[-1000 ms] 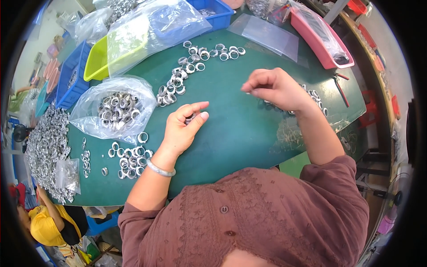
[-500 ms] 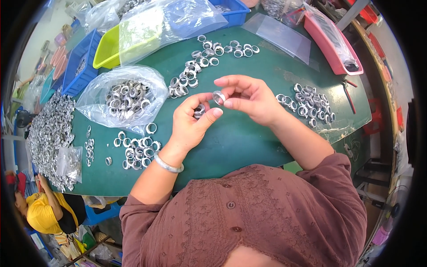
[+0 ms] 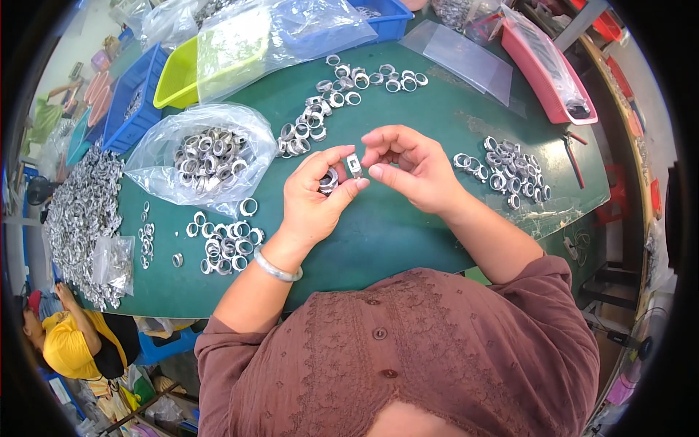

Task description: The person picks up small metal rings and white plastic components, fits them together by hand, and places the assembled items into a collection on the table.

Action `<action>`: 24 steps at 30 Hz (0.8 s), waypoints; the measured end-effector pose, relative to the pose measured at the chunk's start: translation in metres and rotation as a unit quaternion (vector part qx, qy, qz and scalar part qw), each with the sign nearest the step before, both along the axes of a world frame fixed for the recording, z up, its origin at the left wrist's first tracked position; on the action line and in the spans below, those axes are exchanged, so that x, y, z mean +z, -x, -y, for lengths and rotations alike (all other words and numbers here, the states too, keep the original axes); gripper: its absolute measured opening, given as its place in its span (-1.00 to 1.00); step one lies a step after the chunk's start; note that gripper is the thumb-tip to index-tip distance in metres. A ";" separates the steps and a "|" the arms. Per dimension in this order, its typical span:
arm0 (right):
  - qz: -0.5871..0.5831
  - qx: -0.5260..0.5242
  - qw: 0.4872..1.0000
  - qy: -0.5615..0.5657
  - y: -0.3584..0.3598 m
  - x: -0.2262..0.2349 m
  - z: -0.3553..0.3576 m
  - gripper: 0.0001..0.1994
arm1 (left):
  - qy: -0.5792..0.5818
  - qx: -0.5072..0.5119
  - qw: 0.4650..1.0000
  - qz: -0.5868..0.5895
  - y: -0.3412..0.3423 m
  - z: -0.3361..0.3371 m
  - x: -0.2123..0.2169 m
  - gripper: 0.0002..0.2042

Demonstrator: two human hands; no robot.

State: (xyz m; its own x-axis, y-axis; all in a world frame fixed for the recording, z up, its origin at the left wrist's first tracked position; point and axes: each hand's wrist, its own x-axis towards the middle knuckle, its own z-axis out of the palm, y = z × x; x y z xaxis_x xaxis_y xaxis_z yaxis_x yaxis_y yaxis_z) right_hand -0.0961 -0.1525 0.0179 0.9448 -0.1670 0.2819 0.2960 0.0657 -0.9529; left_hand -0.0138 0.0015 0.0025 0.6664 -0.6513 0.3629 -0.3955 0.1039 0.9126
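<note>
My left hand pinches a small silver metal ring between index fingertip and thumb. The ring stands edge-on, and a rectangular slot shows in its band. More metal rings are tucked in the curled fingers of that hand. Close by on the right, my right hand is half curled, thumb and fingers apart, with nothing visible between them. Similar rings lie in loose groups on the green table: a cluster by my left forearm, a trail beyond my hands, and another cluster at the right.
A clear plastic bag full of rings lies open at left. A large heap of metal parts covers the far left. Green, blue and pink bins line the edges. Red-handled pliers lie right. A person in yellow sits lower left.
The ring at the fingertips has turned from showing its opening to edge-on. It has passed from my right fingertips to my left thumb and index finger; my right hand has drawn slightly away.
</note>
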 end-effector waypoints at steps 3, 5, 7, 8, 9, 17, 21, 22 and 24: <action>-0.047 0.013 0.999 0.011 0.000 -0.003 0.004 -0.80 | 0.008 0.009 0.999 0.034 -0.001 0.000 -0.003 -0.63; -0.085 0.027 0.996 0.013 0.000 -0.003 0.005 -0.83 | 0.005 0.008 0.999 0.050 -0.002 0.001 -0.004 -0.62; -0.055 0.047 0.993 0.089 0.000 0.000 0.004 -0.88 | 0.003 0.010 0.998 0.067 -0.003 0.000 -0.004 -0.62; -0.054 0.047 0.993 0.089 -0.001 0.000 0.003 -0.88 | 0.002 0.008 0.997 0.082 -0.004 0.000 -0.004 -0.61; -0.045 0.034 0.993 0.108 -0.001 -0.001 0.002 -0.91 | 0.001 0.005 0.995 0.098 -0.004 0.000 -0.005 -0.60; 0.139 -0.080 0.923 0.350 -0.004 0.004 0.003 -0.86 | -0.002 -0.086 0.957 -0.278 -0.007 -0.006 0.008 -0.74; 0.160 -0.098 0.882 0.432 -0.002 0.001 0.001 -0.81 | -0.001 -0.121 0.924 -0.362 -0.006 -0.006 0.004 -0.76; 0.169 -0.103 0.870 0.451 -0.003 0.001 0.001 -0.79 | 0.014 -0.144 0.906 -0.397 -0.007 -0.005 0.002 -0.75; 0.176 -0.114 0.878 0.430 -0.003 0.002 -0.001 -0.75 | 0.028 -0.166 0.887 -0.430 -0.010 -0.006 0.000 -0.73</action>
